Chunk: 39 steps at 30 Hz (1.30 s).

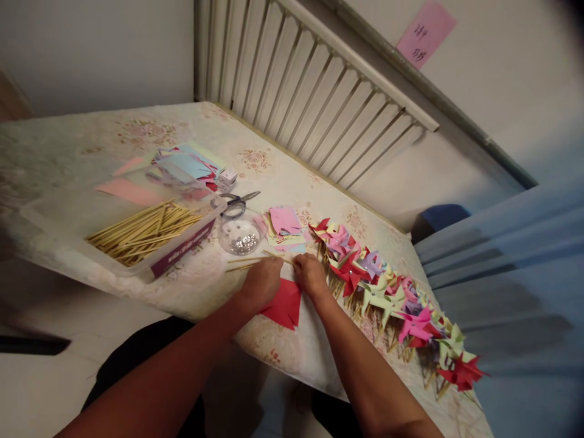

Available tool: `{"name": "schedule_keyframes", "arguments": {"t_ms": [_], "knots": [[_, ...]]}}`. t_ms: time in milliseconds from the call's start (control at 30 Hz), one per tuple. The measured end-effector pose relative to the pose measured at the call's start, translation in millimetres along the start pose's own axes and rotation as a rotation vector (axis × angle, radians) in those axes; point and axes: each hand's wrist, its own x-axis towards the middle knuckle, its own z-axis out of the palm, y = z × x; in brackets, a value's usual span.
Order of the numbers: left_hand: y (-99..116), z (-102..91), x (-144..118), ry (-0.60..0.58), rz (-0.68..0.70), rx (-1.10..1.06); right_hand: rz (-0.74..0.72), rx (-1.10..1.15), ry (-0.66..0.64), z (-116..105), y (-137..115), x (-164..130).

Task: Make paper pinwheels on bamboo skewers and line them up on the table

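My left hand (264,280) is closed, its fingertips at a thin wooden stick (288,261) that spans the small gap between my two hands. Close beside it, my right hand (311,275) pinches the other end of that stick. Under my wrists lies a red square of paper (286,304) with slits cut in from its corners. Just left of my left hand, more loose sticks (238,265) rest on the tablecloth. A round clear dish (243,236) of small shiny metal pieces stands beyond them. My fingers partly hide the held stick.
A clear plastic box (157,271) of wooden sticks stands at left, with scissors (235,205) beside it. Coloured paper (191,165) lies behind. Small paper squares (286,221) sit ahead of my hands. Finished paper pinwheels (376,292) line the right side, near a blue curtain (511,274).
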Motion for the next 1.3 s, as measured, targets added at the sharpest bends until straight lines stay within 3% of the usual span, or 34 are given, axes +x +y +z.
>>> {"name": "schedule_keyframes", "arguments": {"t_ms": [433,733,1033,1300], "knots": [[12.9,-13.4,-4.8,-0.148,0.052,0.433,0.012,0.053,0.04,9.5,6.6,3.4],[15.3,-18.4,-5.0,-0.099,-0.076,0.446,0.038,0.001,0.045,7.9,5.9,3.3],[15.5,-24.7,-5.7,-0.079,-0.078,0.464,-0.008,-0.043,0.078,11.0,5.3,2.5],[18.1,-27.3,-2.7,-0.129,-0.077,0.486,0.002,0.245,0.232,7.8,12.0,-6.0]]}}
